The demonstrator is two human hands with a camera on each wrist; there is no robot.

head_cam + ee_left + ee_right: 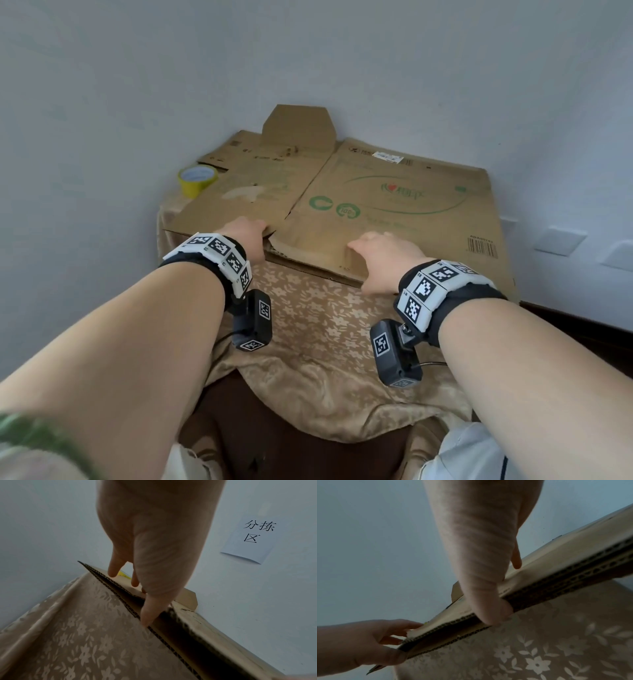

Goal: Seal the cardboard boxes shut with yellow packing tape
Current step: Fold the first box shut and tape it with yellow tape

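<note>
Two hands grip the near edge of a flattened cardboard box (394, 205). The left hand (245, 228) pinches the edge at the box's left portion: fingers (114, 566) lie on the top face, and the thumb (149, 609) presses against the corrugated edge from below. The right hand (383, 260) pinches the same edge further right, with its thumb (489, 609) under the layered edge and a fingertip (516, 559) resting on the top face. Both wrists carry bands with black-and-white markers.

The box lies flat on a desk covered by a beige floral cloth (308, 308). Its near edge is raised slightly off the cloth, and one small flap (298, 128) stands up against the wall at the far side. Green print and a barcode mark the top face.

A roll of yellow packing tape (197, 179) stands on the desk just beside the box's left edge, near the wall. A paper sign (250, 539) with printed characters hangs on the wall.
</note>
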